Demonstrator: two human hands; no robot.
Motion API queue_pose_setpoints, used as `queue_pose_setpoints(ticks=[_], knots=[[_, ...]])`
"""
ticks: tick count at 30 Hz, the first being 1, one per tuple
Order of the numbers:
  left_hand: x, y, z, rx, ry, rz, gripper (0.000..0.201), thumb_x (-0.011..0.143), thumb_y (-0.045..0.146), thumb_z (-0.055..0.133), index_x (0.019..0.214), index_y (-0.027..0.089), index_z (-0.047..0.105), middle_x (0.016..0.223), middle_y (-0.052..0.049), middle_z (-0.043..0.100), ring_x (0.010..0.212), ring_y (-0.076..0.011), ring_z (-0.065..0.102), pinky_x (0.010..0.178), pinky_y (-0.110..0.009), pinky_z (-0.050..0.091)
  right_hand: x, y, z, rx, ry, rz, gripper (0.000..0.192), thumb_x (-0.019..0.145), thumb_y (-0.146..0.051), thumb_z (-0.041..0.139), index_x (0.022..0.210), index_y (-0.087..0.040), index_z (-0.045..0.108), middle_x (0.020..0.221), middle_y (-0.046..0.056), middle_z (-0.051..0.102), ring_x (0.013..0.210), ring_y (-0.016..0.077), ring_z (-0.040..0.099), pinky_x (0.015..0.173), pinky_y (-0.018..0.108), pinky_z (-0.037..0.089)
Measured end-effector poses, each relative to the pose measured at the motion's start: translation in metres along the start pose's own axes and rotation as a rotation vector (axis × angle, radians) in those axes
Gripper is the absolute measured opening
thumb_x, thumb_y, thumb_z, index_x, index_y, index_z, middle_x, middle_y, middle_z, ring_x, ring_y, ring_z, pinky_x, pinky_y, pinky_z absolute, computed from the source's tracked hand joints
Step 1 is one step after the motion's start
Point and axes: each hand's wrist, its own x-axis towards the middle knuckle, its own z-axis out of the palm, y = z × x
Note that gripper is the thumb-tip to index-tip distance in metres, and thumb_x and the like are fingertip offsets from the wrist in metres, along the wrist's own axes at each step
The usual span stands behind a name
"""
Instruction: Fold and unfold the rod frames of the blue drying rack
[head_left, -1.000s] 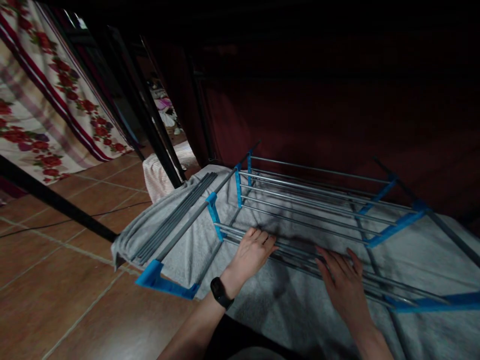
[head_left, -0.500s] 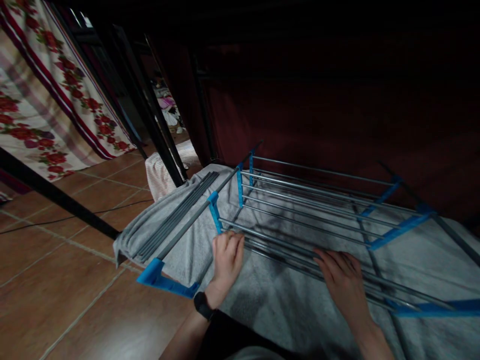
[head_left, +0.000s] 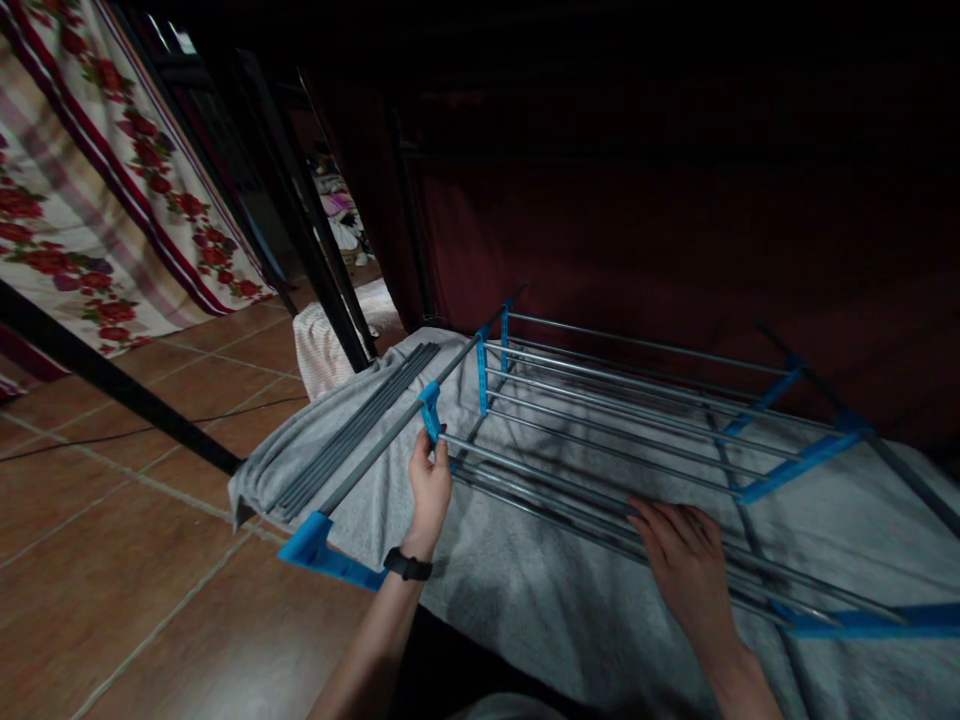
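Observation:
A rack of metal rods (head_left: pixel 600 415) with blue plastic brackets lies on its side on a grey towel (head_left: pixel 540 600). My left hand (head_left: pixel 429 492), with a black watch on the wrist, grips the left end of the rods just below a blue bracket (head_left: pixel 430 410). My right hand (head_left: pixel 686 570) lies flat, fingers apart, on the nearest rods toward the right. A bundle of loose grey rods (head_left: pixel 352 430) rests on the towel left of the rack. A blue corner piece (head_left: pixel 322 555) sits at the towel's near left edge.
Brown floor tiles (head_left: pixel 135 560) lie to the left, crossed by a black bar (head_left: pixel 112 385). A floral cloth (head_left: pixel 82 220) hangs at far left. A folded pale towel (head_left: pixel 322 345) sits behind black poles. Dark red fabric (head_left: pixel 637 230) fills the background.
My left hand has slid left along the rods, from lying flat in the middle to gripping their left end by the blue bracket. My right hand has stayed nearly still.

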Motion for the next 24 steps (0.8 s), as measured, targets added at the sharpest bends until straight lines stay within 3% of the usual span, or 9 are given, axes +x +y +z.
queue_pose_setpoints(ticks=[7, 24], knots=[[-0.0004, 0.0028, 0.0025, -0.002, 0.043, 0.008, 0.031, 0.091, 0.037, 0.059, 0.113, 0.017, 0.071, 0.115, -0.013, 0.076, 0.115, -0.0276, 0.07, 0.106, -0.041, 0.052, 0.0, 0.0002, -0.0008, 0.0, 0.011, -0.008, 0.023, 0.107, -0.027, 0.054, 0.122, -0.021, 0.07, 0.101, 0.005, 0.077, 0.094, 0.0221, 0.068, 0.101, 0.042, 0.041], [-0.0008, 0.0012, 0.0012, -0.012, 0.023, -0.018, 0.032, 0.091, 0.038, 0.06, 0.114, 0.018, 0.069, 0.124, -0.016, 0.074, 0.122, -0.03, 0.067, 0.113, -0.048, 0.049, -0.0001, 0.0009, 0.0007, -0.003, -0.012, -0.013, 0.028, 0.106, -0.024, 0.054, 0.128, -0.023, 0.07, 0.099, 0.006, 0.076, 0.093, 0.0214, 0.067, 0.099, 0.041, 0.043]])
